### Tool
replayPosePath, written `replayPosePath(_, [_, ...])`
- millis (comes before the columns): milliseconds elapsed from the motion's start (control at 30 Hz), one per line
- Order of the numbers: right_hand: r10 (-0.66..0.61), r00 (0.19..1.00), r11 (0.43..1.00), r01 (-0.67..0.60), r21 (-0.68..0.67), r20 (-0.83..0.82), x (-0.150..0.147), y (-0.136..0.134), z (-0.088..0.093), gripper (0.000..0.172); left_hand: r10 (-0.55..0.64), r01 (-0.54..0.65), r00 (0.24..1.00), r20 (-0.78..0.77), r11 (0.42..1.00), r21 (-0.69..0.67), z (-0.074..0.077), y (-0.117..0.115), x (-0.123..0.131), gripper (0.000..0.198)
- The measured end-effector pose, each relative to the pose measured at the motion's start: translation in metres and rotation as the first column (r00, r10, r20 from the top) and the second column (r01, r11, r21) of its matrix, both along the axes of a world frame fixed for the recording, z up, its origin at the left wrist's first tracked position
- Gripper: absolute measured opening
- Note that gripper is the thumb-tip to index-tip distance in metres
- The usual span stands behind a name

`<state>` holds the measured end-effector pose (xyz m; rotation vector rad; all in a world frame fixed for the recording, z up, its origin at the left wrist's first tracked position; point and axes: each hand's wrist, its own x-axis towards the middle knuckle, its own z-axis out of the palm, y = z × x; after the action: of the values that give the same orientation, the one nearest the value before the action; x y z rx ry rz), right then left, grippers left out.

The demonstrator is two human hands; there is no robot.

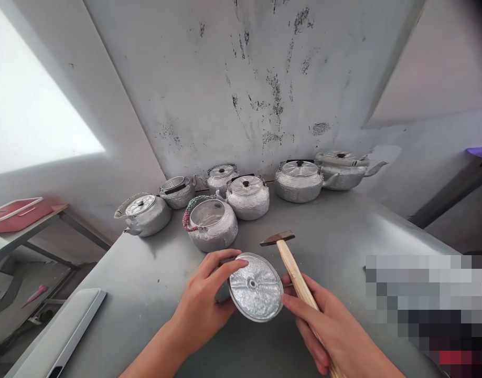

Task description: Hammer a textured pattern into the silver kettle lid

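Observation:
My left hand (209, 291) grips a round metal kettle lid (256, 287) by its left edge, the hammered face with its small central fitting turned up toward me. In my right hand (319, 320) is a hammer (298, 273) with a pale wooden handle and a rusty head; the head points away from me. My right fingertips also touch the lid's right edge. Just beyond the lid stands a kettle (214, 231) without a lid, its handle wrapped in red and green cord. Part of my left thumb is hidden behind the lid.
Several dented metal kettles, such as a lidded one (248, 197) and one at the right (299, 181), line the back of the grey table (146, 294). A white flat object (63, 336) lies at the left edge. A red basket (20, 214) stands on a side table.

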<state>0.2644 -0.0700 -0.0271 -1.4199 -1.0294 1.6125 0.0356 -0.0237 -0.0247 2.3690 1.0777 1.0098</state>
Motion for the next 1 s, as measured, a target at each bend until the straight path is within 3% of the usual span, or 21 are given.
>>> replayPosePath(100, [-0.037,0.999,0.999,0.037,-0.017,0.017,0.001,-0.004,0.01,0.042,0.058,-0.052,0.997,0.043,0.991,-0.126,0.003,0.001,0.001,0.028])
replayPosePath(167, [-0.08,0.996,0.996,0.081,-0.037,0.031,0.002,-0.007,0.017,0.043,0.114,-0.1,0.993,0.037,0.955,-0.279,0.007,0.001,0.003,0.012])
replayPosePath(233, [-0.105,0.994,0.993,0.106,-0.06,0.024,0.004,-0.008,0.021,0.04,0.157,-0.113,0.986,0.059,0.88,-0.461,0.01,0.001,0.005,0.029])
replayPosePath(367, [-0.076,0.997,0.995,0.075,-0.07,-0.005,0.005,-0.005,0.013,0.04,0.092,0.109,0.962,0.258,0.735,-0.669,0.012,0.003,0.008,0.033])
replayPosePath(567, [-0.109,0.993,0.991,0.112,-0.074,0.043,0.003,-0.002,0.012,0.049,-0.005,0.348,0.901,0.435,0.607,-0.714,0.01,0.007,0.004,0.034])
replayPosePath(733, [-0.135,0.99,0.99,0.136,-0.031,0.036,0.005,-0.003,0.016,0.05,-0.039,0.416,0.882,0.469,0.533,-0.737,0.008,0.008,0.002,0.038])
replayPosePath(867, [-0.103,0.995,0.995,0.102,0.009,0.02,0.004,-0.001,0.007,0.049,-0.017,0.421,0.878,0.479,0.505,-0.753,0.01,0.007,0.003,0.036])
replayPosePath(1000, [-0.089,0.996,0.996,0.088,0.015,0.008,0.004,0.0,0.001,0.05,0.017,0.501,0.822,0.569,0.451,-0.739,0.014,0.005,0.006,0.043])
